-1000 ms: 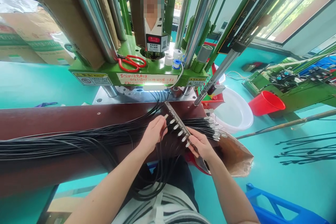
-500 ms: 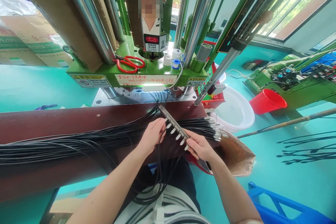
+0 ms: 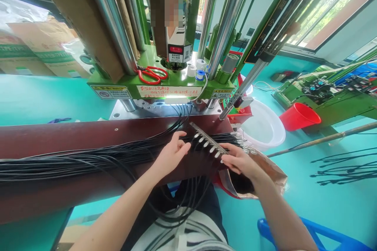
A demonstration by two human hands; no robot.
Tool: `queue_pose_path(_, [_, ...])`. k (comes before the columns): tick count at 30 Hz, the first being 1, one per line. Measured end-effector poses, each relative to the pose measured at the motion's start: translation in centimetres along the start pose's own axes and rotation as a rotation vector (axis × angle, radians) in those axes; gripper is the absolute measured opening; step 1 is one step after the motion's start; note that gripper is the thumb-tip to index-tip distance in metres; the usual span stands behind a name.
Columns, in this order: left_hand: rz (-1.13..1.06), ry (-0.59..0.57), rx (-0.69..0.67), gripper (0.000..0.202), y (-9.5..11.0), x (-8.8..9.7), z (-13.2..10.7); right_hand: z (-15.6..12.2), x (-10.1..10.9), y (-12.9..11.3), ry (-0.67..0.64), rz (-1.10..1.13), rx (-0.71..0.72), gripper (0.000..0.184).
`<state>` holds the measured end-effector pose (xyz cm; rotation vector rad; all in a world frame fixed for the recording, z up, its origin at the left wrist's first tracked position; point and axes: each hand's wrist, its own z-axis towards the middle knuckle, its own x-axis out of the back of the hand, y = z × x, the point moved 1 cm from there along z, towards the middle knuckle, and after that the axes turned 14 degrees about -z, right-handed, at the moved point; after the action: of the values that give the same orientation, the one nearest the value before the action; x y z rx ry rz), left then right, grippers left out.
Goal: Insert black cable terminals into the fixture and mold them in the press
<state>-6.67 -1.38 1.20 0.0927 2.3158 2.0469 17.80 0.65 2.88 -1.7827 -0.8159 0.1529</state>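
Note:
My right hand (image 3: 237, 160) grips the lower right end of a narrow metal bar (image 3: 207, 138), which has a row of several silver connector ends along its near side. The bar tilts down to the right above the brown bench. Just left of it is my left hand (image 3: 173, 153), thumb and index finger apart, with nothing visible in it. A bundle of black cables (image 3: 88, 162) lies along the bench under and behind my hands. Other loose black cables (image 3: 188, 204) hang in loops over my lap; whether they join the bar I cannot tell.
A green press (image 3: 132, 90) stands behind the brown bench (image 3: 44, 137), with red-handled scissors (image 3: 153, 74) on its ledge. To the right are an open paper bag (image 3: 265, 164), a white basin (image 3: 262, 123), a red bucket (image 3: 300, 117) and a blue stool (image 3: 332, 237). Another person is behind the press.
My left hand has come away from the bar and its fingers have spread. The right hand has carried the bar a little to the right. The view has shifted slightly.

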Motion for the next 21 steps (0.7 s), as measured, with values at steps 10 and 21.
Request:
queue_pose_path(10, [0.112, 0.003, -0.081, 0.022, 1.1, 3.5, -2.5, 6.7, 6.9, -4.3, -0.243, -0.528, -0.055, 0.042])
queue_pose_path(21, [0.187, 0.215, -0.094, 0.028, 1.4, 8.3, -3.0, 16.9, 2.4, -5.2, -0.187, -0.926, 0.423, 0.037])
